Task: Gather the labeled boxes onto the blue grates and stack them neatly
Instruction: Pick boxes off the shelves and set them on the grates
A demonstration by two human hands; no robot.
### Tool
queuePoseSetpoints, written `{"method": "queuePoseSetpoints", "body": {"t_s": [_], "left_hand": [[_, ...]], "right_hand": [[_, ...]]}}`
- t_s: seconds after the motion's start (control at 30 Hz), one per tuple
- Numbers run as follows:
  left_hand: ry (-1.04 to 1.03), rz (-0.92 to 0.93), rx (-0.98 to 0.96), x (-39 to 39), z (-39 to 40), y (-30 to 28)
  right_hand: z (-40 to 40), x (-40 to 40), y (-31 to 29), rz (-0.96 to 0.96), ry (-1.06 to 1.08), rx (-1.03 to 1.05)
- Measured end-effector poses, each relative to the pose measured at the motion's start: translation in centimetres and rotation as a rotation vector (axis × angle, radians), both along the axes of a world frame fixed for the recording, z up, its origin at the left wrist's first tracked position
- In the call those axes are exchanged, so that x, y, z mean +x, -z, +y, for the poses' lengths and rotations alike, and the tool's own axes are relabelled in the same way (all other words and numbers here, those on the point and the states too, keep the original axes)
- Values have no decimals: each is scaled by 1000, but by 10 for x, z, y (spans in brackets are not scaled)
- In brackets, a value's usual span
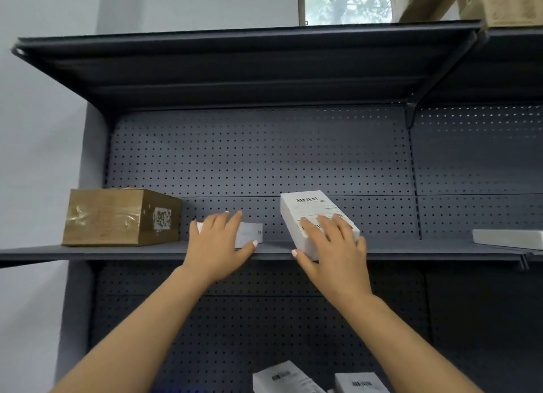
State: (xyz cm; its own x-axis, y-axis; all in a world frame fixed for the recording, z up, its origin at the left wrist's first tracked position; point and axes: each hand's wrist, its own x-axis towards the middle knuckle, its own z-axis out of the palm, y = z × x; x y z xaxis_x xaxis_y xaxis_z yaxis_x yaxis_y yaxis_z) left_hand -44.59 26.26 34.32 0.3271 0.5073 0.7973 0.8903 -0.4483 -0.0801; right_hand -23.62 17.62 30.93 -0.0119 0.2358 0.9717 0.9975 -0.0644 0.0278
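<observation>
Clearly I am at the pick-up step, taking 2 labeled boxes off the grey shelf (117,250). My right hand (332,245) clamps the tilted white box (311,213), thumb under, fingers over its label. My left hand (219,240) covers the small white box (249,234); its grip looks closed, though I cannot be sure. Next, lift both clear toward the blue grates, which are out of sight.

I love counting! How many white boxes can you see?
5. One under the left hand, one gripped by the right hand, one at the shelf's far right, two at the bottom. More may be hidden.
</observation>
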Motion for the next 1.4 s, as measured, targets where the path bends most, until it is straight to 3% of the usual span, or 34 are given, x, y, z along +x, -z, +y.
{"method": "queuePoseSetpoints", "body": {"t_s": [0.4, 0.63, 0.93, 1.4], "left_hand": [[162, -150, 140, 5, -10, 8], [180, -227, 373, 1, -43, 24], [219, -191, 183, -13, -55, 50], [357, -193, 381, -84, -91, 122]], "right_hand": [[-1, -1, 3, -3, -6, 18], [-5, 0, 7, -4, -10, -18], [-19, -3, 23, 35, -61, -7], [-71, -26, 108, -84, -208, 115]]}}
